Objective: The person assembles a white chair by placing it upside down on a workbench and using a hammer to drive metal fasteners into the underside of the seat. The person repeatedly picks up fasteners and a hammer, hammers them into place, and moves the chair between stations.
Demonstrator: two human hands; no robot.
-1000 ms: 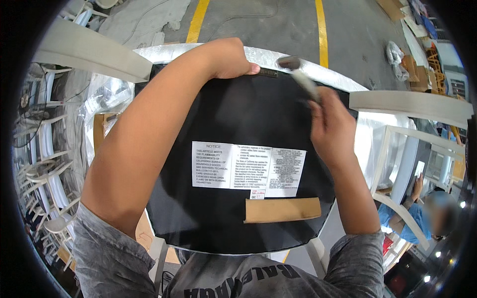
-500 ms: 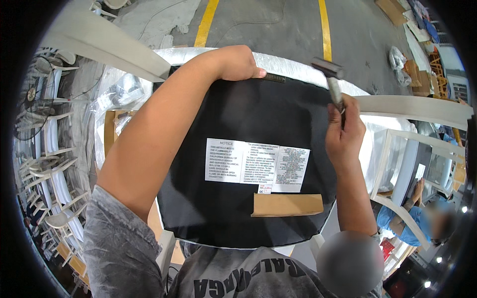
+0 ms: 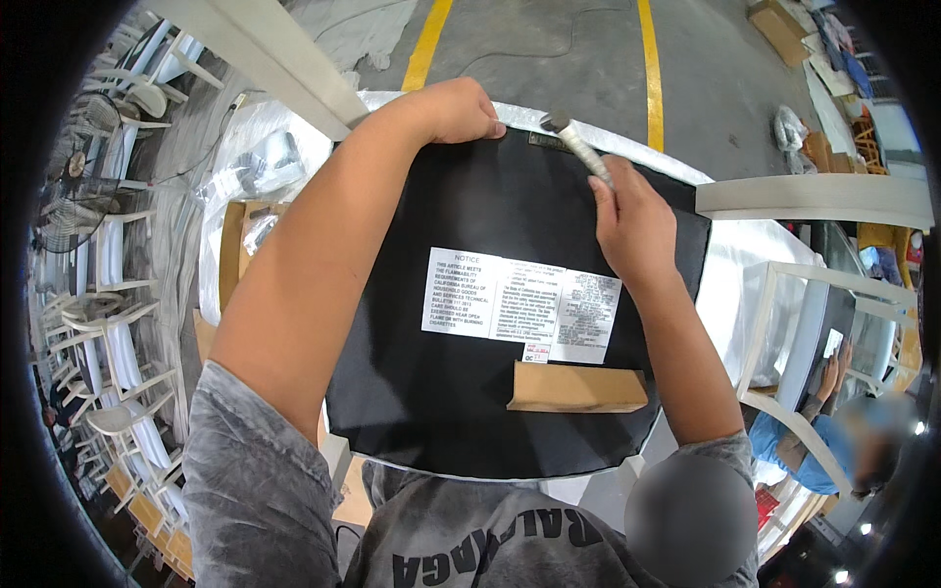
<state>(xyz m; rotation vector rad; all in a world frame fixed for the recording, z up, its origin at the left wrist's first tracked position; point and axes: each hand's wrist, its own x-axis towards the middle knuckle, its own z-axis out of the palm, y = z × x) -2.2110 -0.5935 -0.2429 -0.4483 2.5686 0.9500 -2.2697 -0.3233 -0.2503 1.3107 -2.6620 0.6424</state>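
Bottom up in front of me lies a chair seat with a black cloth underside point(image 3: 421, 402). At its far edge my left hand point(image 3: 457, 110) is closed, thumb and fingers pressed together; whatever they pinch is hidden. Just right of that thumb, a small dark strip tag point(image 3: 549, 142) lies along the edge. My right hand point(image 3: 635, 220) is wrapped round the pale-covered handle of a hammer point(image 3: 584, 155), its dark head over the far edge beside the tag. White printed labels point(image 3: 520, 304) and a tan cardboard strip point(image 3: 578, 387) lie on the cloth.
Pale chair legs point(image 3: 814, 199) stick out at both sides of the seat. White wrapping point(image 3: 750, 284) lies under it. Many pale chairs point(image 3: 123, 421) and a fan point(image 3: 76, 167) stand at left. At right a person in blue point(image 3: 799, 446) works on another chair.
The hammer in my right hand has swung left, its head coming over the far edge. My left hand has shifted slightly left, away from the tag. The view has tilted a little.
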